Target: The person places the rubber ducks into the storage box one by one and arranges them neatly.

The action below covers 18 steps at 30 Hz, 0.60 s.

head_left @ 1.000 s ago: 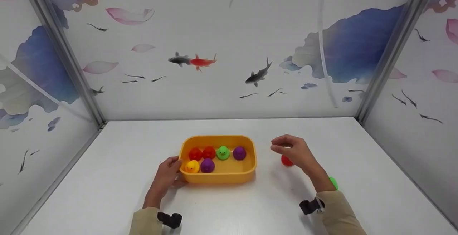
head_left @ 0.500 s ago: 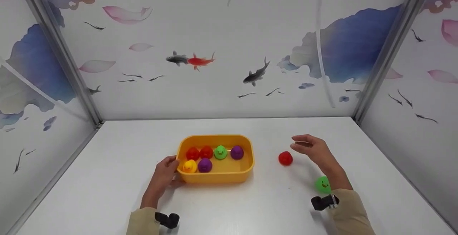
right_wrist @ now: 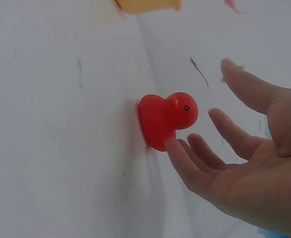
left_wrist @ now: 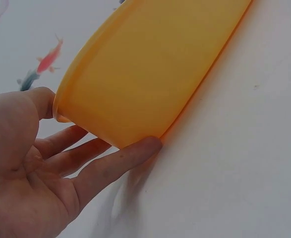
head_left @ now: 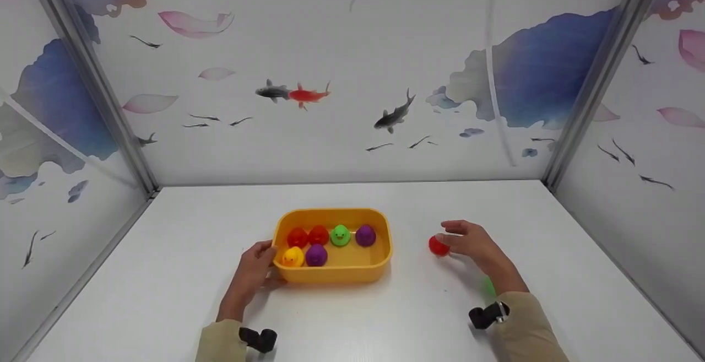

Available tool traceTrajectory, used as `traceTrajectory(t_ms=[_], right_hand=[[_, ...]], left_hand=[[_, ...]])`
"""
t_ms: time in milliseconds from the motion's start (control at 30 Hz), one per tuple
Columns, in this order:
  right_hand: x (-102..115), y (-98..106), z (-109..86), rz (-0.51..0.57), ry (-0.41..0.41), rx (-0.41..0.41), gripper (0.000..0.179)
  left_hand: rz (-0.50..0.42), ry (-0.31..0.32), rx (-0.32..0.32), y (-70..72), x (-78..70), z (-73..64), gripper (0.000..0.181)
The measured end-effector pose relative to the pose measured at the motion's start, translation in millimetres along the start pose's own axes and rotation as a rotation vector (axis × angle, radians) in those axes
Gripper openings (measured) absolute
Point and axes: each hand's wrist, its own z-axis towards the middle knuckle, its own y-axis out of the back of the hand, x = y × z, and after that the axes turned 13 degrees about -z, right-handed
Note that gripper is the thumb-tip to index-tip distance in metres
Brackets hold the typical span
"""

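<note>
My left hand (head_left: 252,271) holds the left end of a yellow plastic bin (head_left: 333,275). In the left wrist view its thumb is at the rim and the fingers lie against the end wall. Right of the bin, a red rubber duck (head_left: 436,247) stands on the white table. My right hand (head_left: 478,245) is over the duck's right side, fingers spread apart with nothing gripped. The right wrist view has the red duck (right_wrist: 160,119) in front of the spread fingers, one fingertip overlapping its lower edge. A green duck (head_left: 489,287) is mostly hidden behind the right forearm.
Inside the bin are two red ducks (head_left: 318,235), a green duck (head_left: 340,236), a yellow duck (head_left: 293,257) and two purple ducks (head_left: 365,236). White panels (head_left: 341,158) printed with fish and petals enclose the back and sides of the table (head_left: 363,323).
My right hand moved right off the red duck, then came back left and down to it. The green duck came into view and is again mostly covered. My left hand stays at the bin.
</note>
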Motion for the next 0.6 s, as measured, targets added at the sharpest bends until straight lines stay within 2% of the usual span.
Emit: traceTrajectory(t_ms=[233,433,600], right_hand=[[-2.8,-9.0,4.5,0.068,-0.084,-0.002,0.065],[-2.6,-14.7,5.3,-0.008,-0.093,-0.065,0.058],[-4.6,-16.9,5.9,-0.047,-0.135,-0.078,0.059]], left_hand=[[-0.007,0.003,-0.002,0.8,-0.7,-1.0,0.048],[-0.021,0.008,0.007,-1.4,-0.7,2.0,0.047],[-0.008,0.025,-0.003,-0.6,-0.9,2.9,0.048]])
